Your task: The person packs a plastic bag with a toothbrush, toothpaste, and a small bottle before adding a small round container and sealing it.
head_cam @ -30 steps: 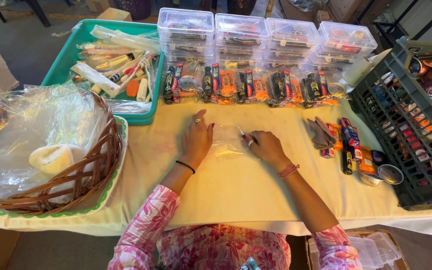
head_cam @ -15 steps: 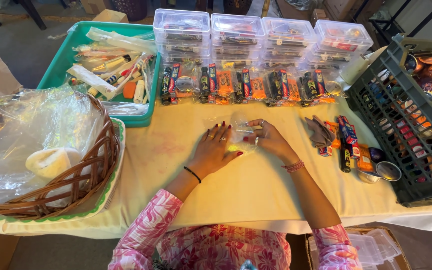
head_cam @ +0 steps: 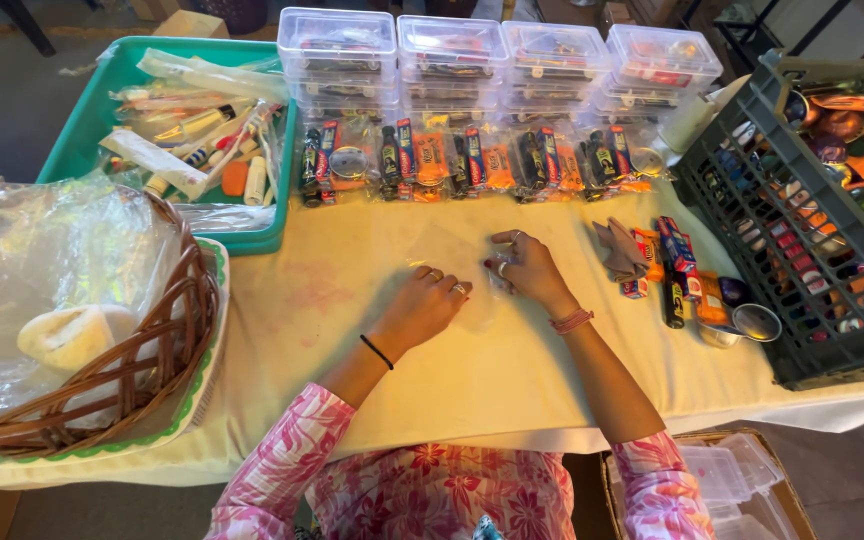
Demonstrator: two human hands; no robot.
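Left hand (head_cam: 427,305): fingers curled, pressing a clear plastic bag (head_cam: 452,265) flat on the cream tablecloth (head_cam: 282,300)
Right hand (head_cam: 524,268): fingertips pinched on the bag's right edge
Behind: row of packed bags (head_cam: 472,160), clear lidded boxes (head_cam: 497,50)
Left: wicker basket (head_cam: 167,340)

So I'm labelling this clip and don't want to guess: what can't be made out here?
Head view only:
- Clear bag under the left hand and right hand: see-through and partly covered, so its edges and contents are unclear.
- Clear lidded boxes: contents too small, dimmed by the lids.
- Dark crate: cut off by the right edge.
- Wicker basket: plastic sheet veils its contents.
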